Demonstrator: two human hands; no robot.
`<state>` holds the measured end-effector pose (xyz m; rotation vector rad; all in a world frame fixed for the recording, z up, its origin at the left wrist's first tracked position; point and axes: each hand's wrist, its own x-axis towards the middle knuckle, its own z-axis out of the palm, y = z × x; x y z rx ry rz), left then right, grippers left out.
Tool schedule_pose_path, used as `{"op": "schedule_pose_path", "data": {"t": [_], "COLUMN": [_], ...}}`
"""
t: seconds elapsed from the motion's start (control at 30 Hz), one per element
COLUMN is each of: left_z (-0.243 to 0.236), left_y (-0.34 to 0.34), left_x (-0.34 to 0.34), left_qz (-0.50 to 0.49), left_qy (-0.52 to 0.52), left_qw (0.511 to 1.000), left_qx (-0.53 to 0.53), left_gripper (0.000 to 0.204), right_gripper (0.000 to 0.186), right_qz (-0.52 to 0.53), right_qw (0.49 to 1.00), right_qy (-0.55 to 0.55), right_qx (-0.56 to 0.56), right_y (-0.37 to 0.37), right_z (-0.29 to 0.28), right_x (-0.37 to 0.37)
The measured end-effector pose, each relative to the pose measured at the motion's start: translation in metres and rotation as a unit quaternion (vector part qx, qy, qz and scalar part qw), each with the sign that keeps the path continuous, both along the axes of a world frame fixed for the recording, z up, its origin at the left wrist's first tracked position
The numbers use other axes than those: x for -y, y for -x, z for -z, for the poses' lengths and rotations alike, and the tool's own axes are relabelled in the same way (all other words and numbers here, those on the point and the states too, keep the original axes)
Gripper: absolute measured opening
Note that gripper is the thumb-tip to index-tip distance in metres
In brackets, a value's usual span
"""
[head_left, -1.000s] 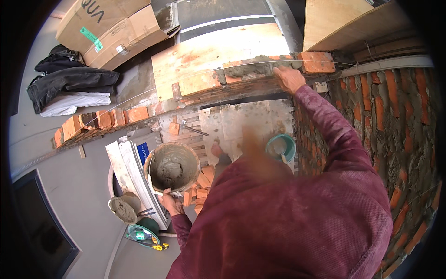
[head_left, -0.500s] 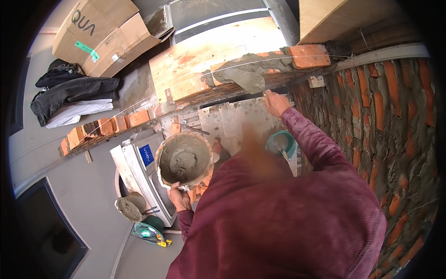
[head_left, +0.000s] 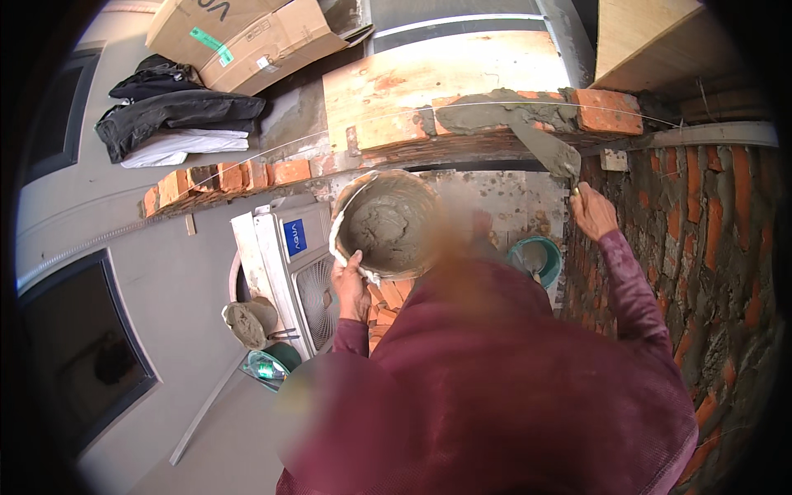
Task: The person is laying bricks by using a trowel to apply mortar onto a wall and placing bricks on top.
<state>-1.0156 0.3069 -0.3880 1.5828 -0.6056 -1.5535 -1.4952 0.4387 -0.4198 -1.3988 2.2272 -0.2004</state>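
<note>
In my right hand (head_left: 592, 206) is a mortar-smeared trowel (head_left: 546, 147), its handle gripped and its blade angled up against the brick course. My left hand (head_left: 351, 285) grips the whitish rim of a bucket (head_left: 388, 227) holding grey mortar. A bed of wet mortar (head_left: 487, 111) lies along the top of the low brick wall, left of an orange end brick (head_left: 609, 110). A taut string crosses above the course.
An outdoor air-conditioner unit (head_left: 264, 264), a small mortar pail (head_left: 247, 322) and loose bricks (head_left: 388, 309) are at left and below. A teal bucket (head_left: 535, 262) stands right. Cardboard (head_left: 247, 49), dark clothing (head_left: 173, 124) and plywood (head_left: 388, 74) lie beyond the wall; a mortared brick wall (head_left: 718, 264) borders the right.
My right hand has come down off the wall top and moved right with the trowel, whose blade now shows. My left hand has raised the bucket up and rightward.
</note>
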Motion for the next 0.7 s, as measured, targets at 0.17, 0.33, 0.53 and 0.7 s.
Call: {"op": "schedule_pose_path", "data": {"t": [0.17,0.33,0.53,0.7], "left_z": [0.010,-0.025,-0.049,-0.026], "left_y": [-0.001,0.012,0.007,-0.002], "left_x": [0.013,0.021,0.028,0.015], "left_qz": [0.071,0.166,0.229,0.219], "left_qy": [0.011,0.027,0.075,0.105], "left_qw": [0.997,0.985,0.970,0.970], "left_qx": [0.041,0.033,0.031,0.002], "left_gripper": [0.010,0.011,0.018,0.025], "right_gripper": [0.018,0.019,0.020,0.023], "right_qz": [-0.201,-0.309,-0.340,-0.319], "right_qw": [0.978,0.947,0.940,0.943], "right_qy": [0.041,0.086,0.021,-0.049], "right_qx": [0.046,-0.026,-0.001,-0.080], "right_y": [-0.082,-0.188,-0.225,-0.221], "right_z": [-0.055,-0.022,-0.039,-0.089], "right_x": [0.033,0.104,0.078,0.062]}}
